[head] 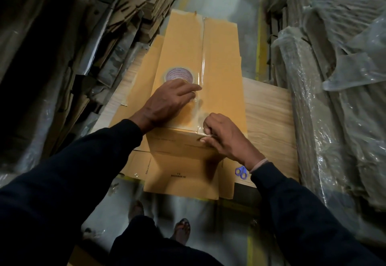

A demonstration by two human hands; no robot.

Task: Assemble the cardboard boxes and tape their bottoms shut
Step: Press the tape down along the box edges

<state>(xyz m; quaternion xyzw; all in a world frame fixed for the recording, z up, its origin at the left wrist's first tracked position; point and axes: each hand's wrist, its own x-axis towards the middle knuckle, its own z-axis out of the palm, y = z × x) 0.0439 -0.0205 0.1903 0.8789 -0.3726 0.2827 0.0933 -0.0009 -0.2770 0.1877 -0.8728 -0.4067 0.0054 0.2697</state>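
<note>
Box (221,60) upside down on the wooden table (269,119), clear tape (202,56) along its seam. My left hand (167,102) presses tape flat, fingers straight; my right hand (221,136) curls over the near edge, probably pinching the tape end. Tape roll (179,74) on box, scissors (240,172) beside it.

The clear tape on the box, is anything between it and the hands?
Nothing visible. The left hand presses straight on the clear tape strip along the brown cardboard box seam; the right hand folds its end over the near edge. The tape roll sits just beyond the left hand.
</note>
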